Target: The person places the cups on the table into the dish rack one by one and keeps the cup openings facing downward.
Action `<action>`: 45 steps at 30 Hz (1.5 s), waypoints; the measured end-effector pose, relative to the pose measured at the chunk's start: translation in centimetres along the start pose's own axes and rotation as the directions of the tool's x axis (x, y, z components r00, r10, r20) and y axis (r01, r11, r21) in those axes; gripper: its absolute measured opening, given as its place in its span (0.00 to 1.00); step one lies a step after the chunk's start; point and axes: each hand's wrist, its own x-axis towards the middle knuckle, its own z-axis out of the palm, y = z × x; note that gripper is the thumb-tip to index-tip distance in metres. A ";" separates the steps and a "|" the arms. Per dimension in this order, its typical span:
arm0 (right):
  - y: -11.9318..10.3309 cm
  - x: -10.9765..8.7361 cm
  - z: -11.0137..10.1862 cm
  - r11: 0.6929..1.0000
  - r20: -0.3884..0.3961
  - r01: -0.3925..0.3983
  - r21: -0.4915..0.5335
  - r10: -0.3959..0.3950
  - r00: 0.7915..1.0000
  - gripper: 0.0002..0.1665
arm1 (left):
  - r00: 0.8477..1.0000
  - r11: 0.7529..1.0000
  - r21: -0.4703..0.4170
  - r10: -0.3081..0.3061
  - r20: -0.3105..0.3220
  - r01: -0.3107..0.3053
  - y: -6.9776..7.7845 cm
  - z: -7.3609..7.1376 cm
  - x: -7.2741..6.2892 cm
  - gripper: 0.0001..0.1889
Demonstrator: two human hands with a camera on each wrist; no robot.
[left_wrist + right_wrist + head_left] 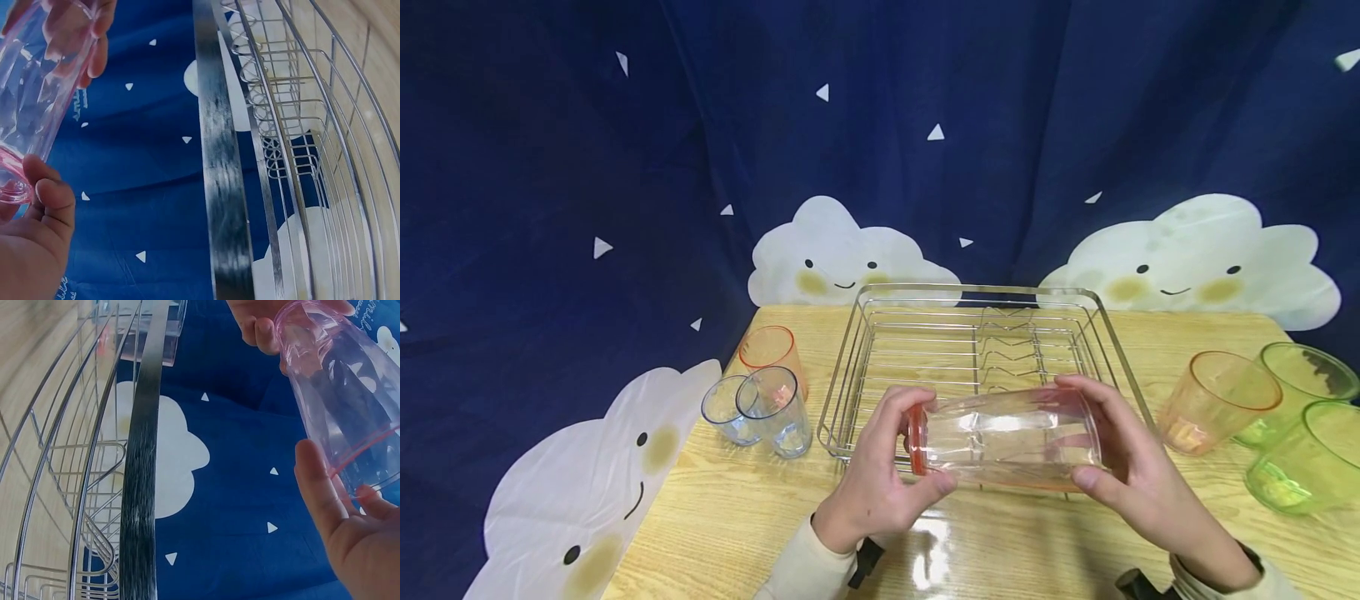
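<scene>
A clear, pink-tinted tumbler (1007, 437) lies sideways in the air between both hands, over the front of the wire dish rack (917, 358). My left hand (891, 475) grips its narrower end, where the plastic shows a thick red band. At the wider end, my right hand (1131, 467) holds the rim between thumb and fingers. The left wrist view shows the left fingers bent at the tumbler (31, 81)'s pink end. In the right wrist view the right hand (362, 531) touches the rim of the tumbler (344, 394).
Left of the rack stand an orange tumbler (769, 348) and two blue-tinted ones, the nearer (786, 421) overlapping the other (722, 408). On the right are another orange tumbler (1217, 400) and two green ones (1300, 467). A dark blue curtain (880, 150) hangs behind the wooden table (722, 517).
</scene>
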 end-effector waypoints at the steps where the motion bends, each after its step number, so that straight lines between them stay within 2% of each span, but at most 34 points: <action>1: 0.0 0.0 0.0 1.000 -0.002 0.000 -0.005 0.000 1.000 0.45 | 1.000 1.000 -0.012 -0.003 0.008 0.003 0.1 0.0 0.0 0.36; 6: 0.0 0.0 0.0 1.000 0.006 0.023 -0.002 -0.023 1.000 0.45 | 0.997 0.997 -0.066 -0.040 0.072 0.045 0.3 -0.2 -0.2 0.35; 11: 0.1 -0.1 0.0 0.999 0.010 0.010 -0.036 -0.010 1.000 0.43 | 0.994 0.996 -0.051 -0.075 0.086 0.079 0.5 -0.5 -0.2 0.35; 16: 0.1 -0.3 -0.3 0.989 0.034 0.001 -0.148 0.004 0.999 0.33 | 0.989 0.991 -0.054 -0.119 0.084 0.123 0.8 -0.8 -0.2 0.35; 19: 0.0 -0.5 -0.7 0.970 -0.007 0.001 -0.244 -0.003 1.000 0.28 | 0.990 0.992 -0.045 -0.119 0.073 0.122 0.8 -0.8 -0.2 0.35; 20: -0.1 -0.5 -0.9 0.962 -0.032 -0.024 -0.273 0.016 0.999 0.28 | 0.991 0.992 -0.043 -0.119 0.068 0.122 0.7 -0.9 -0.3 0.34; 23: -0.3 -0.5 -1.6 0.907 -0.130 -0.113 -0.405 0.065 0.989 0.31 | 0.992 0.992 -0.034 -0.118 0.051 0.119 0.6 -1.0 -0.4 0.33; 27: -0.1 -1.0 -2.6 0.816 -0.254 -0.251 -0.520 0.132 0.958 0.34 | 0.992 0.992 -0.017 -0.120 0.034 0.121 0.4 -1.2 -0.5 0.32; 30: 0.7 -1.5 -3.5 0.779 -0.323 -0.331 -0.533 0.174 0.930 0.31 | 0.993 0.993 0.003 -0.114 0.026 0.114 0.4 -1.3 -0.5 0.32; 36: 1.6 -2.4 -4.9 0.692 -0.425 -0.492 -0.528 0.286 0.859 0.28 | 0.993 0.993 0.021 -0.119 0.020 0.118 0.3 -1.4 -0.5 0.32; 38: 1.8 -2.5 -5.1 0.663 -0.446 -0.515 -0.543 0.292 0.846 0.29 | 0.991 0.991 0.015 -0.132 0.021 0.131 0.3 -1.5 -0.6 0.32; 40: 2.0 -2.5 -5.1 0.636 -0.454 -0.513 -0.577 0.272 0.848 0.29 | 0.989 0.989 0.009 -0.146 0.019 0.145 0.3 -1.5 -0.7 0.31; 45: 3.0 -2.2 -5.0 0.558 -0.445 -0.460 -0.691 0.174 0.879 0.29 | 0.986 0.986 0.013 -0.164 0.013 0.164 0.3 -1.5 -0.8 0.32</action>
